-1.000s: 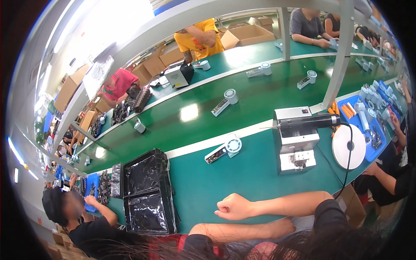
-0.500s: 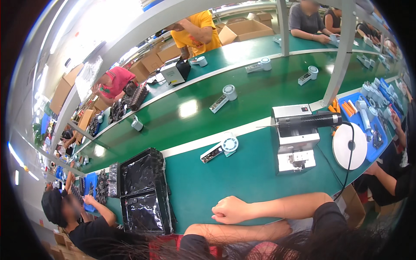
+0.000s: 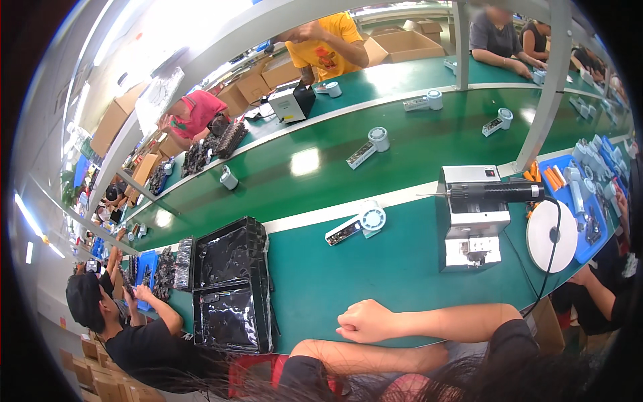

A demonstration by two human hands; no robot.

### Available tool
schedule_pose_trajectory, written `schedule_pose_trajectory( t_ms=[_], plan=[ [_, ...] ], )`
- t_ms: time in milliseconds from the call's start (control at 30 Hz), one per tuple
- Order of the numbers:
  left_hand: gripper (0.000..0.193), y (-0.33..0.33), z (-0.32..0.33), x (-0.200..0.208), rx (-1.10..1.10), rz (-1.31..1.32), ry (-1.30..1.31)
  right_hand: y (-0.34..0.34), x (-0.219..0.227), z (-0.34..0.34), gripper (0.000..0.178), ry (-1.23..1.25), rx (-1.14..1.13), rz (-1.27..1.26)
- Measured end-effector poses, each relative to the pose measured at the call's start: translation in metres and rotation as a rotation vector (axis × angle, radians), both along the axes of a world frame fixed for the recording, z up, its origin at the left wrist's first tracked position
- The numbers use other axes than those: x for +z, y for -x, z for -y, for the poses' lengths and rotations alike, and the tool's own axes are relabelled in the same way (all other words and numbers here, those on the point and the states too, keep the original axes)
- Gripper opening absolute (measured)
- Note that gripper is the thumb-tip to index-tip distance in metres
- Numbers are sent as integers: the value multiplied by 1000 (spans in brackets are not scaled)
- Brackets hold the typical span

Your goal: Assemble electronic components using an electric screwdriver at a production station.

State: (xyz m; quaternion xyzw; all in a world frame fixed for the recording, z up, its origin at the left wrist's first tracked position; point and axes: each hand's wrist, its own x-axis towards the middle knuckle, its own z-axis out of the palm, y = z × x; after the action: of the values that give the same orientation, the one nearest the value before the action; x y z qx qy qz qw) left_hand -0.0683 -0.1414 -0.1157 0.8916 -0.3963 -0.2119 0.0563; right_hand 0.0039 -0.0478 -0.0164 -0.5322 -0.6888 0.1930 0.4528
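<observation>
My right forearm lies across the near edge of the green workbench (image 3: 301,321). My right hand (image 3: 365,321) is curled into a loose fist on the bench, with nothing visible in it. Below it my left forearm crosses the other way, and my left hand (image 3: 432,356) is partly covered at the bench edge, its fingers hidden. Beyond my hands, apart from both, lies a light-blue handheld fan (image 3: 372,218) with its handle open on a circuit board. To the right, a black electric screwdriver (image 3: 495,192) rests on a metal screw feeder (image 3: 477,224).
Black plastic-lined trays (image 3: 231,258) stand on the left beside a co-worker (image 3: 144,342). A white disc (image 3: 541,241) and a blue tray (image 3: 598,246) of fan parts are on the right. Several fans, one a light-blue fan (image 3: 378,139), lie on the green conveyor (image 3: 288,191).
The view has shifted, so the bench things appear farther right. My arms keep their crossed pose. The co-worker at the left has raised a hand with dark parts.
</observation>
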Motion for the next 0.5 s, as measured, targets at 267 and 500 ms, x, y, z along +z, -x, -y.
schedule_pose_trajectory(
  t_ms=[267, 500],
  plan=[
    [14, 1, 4, -5, -19, 66, -66, -1, -1, 1, 29, -4, -2, 4],
    [14, 4, 3, -29, 2, 122, -40, 0, 1, 1, 30, 6, -3, 5]
  ],
)
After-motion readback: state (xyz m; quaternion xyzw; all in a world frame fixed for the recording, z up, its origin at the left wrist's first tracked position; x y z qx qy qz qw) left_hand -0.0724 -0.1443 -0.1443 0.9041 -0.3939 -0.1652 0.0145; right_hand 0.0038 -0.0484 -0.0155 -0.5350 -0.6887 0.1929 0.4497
